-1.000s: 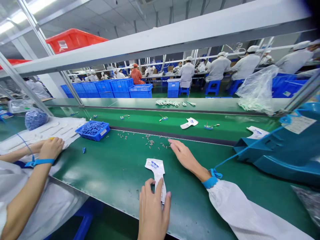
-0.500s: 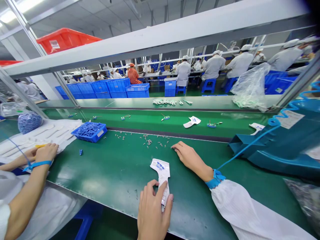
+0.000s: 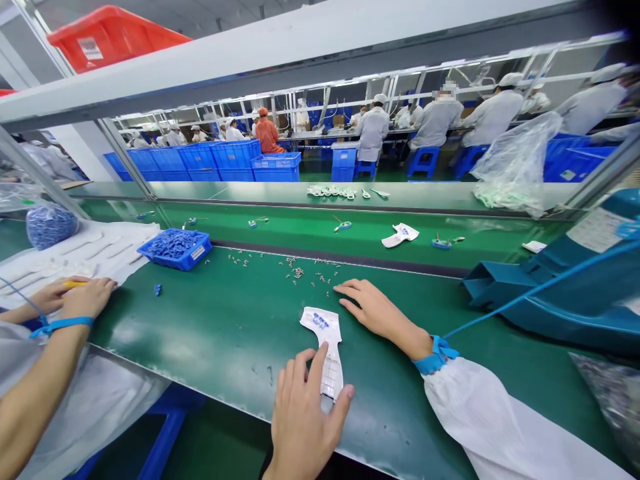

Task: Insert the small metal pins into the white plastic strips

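A white plastic housing half (image 3: pixel 331 370) with blue pieces in its wide end lies on the green bench before me. My left hand (image 3: pixel 307 410) is open at its near end, thumb spread, the index fingertip resting on the housing's edge. Beyond it, my right hand (image 3: pixel 377 312) is open and low over the bench, fingers stretched left. Its fingertips are beside the scattered small metal parts (image 3: pixel 299 273); whether they touch one is too small to tell. A blue wrist strap (image 3: pixel 436 355) circles my right wrist.
A conveyor (image 3: pixel 295 235) behind the bench carries another white housing (image 3: pixel 401 235) and small blue-green assemblies. A blue tray (image 3: pixel 193 257) of blue pieces stands left, near a co-worker's hands (image 3: pixel 87 297). A teal chute-like bin (image 3: pixel 540 293) is at right; a shelf beam (image 3: pixel 300 53) crosses above.
My right hand's fingertips have shifted slightly left toward the metal parts. The left index fingertip has moved up along the housing. Items on the conveyor have travelled right, and the view has tilted down.
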A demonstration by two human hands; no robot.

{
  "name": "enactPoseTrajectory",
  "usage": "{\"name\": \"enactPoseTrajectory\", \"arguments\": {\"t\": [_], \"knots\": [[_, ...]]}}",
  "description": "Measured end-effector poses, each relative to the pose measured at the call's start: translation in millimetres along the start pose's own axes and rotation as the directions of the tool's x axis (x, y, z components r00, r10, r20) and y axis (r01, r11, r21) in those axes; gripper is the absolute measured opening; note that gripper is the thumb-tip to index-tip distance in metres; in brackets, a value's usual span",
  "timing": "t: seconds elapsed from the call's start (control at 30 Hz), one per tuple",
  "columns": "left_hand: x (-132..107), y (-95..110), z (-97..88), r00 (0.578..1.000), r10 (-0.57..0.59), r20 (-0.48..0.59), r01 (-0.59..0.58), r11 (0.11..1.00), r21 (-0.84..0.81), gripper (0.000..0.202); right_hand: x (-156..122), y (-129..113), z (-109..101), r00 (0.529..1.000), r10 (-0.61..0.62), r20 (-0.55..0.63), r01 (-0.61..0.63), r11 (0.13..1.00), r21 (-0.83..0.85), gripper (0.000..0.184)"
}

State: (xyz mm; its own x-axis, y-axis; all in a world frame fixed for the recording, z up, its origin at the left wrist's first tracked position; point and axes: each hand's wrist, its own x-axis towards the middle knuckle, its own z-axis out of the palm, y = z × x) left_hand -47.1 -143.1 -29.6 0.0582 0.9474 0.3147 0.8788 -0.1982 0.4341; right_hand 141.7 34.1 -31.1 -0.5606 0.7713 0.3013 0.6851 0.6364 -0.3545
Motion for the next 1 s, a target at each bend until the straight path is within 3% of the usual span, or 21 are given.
{"name": "enactPoseTrajectory", "arguments": {"t": [0.13,0.27,0.4,0.5,0.6,0.7,0.87,1.0], "knots": [[1.6,-0.2,-2.5,0.999,0.015,0.042,-0.013,0.999,-0.041,0.047,4.9,-7.2,5.4,1.0,0.024,-0.001,-0.024,0.999,-0.035,0.033],[2.4,1.1,-3.3,0.999,0.022,0.029,-0.02,0.999,-0.05,0.041,8.7,-4.6,9.0,0.99,0.058,-0.125,-0.071,0.992,-0.102,0.037],[1.2,2.2,-2.3,1.0,0.003,0.017,-0.002,0.998,-0.058,0.039,12.4,-0.6,11.8,0.997,0.063,-0.043,-0.065,0.996,-0.056,0.031],[0.8,2.8,-1.9,1.0,-0.001,0.02,0.003,0.997,-0.071,0.04,12.3,-2.1,12.3,0.994,0.091,-0.065,-0.093,0.995,-0.028,0.029],[1.4,3.6,-2.0,1.0,-0.008,0.011,0.008,0.998,-0.067,0.039,11.4,-8.8,11.7,0.998,0.012,-0.059,-0.011,1.0,0.002,0.035],[2.0,3.4,-2.4,1.0,-0.007,-0.007,0.006,0.998,-0.057,0.038,11.8,-16.1,11.2,0.999,-0.033,-0.001,0.033,0.999,-0.004,0.028],[1.0,1.6,-2.2,1.0,-0.008,0.015,0.009,0.997,-0.083,0.04,8.1,-18.0,5.5,1.0,0.03,0.006,-0.03,0.999,-0.03,0.021],[-1.7,1.9,-0.5,0.999,-0.032,0.023,0.035,0.992,-0.12,0.04,-0.1,-22.6,-5.6,0.993,0.117,-0.001,-0.116,0.99,0.077,0.021]]}}
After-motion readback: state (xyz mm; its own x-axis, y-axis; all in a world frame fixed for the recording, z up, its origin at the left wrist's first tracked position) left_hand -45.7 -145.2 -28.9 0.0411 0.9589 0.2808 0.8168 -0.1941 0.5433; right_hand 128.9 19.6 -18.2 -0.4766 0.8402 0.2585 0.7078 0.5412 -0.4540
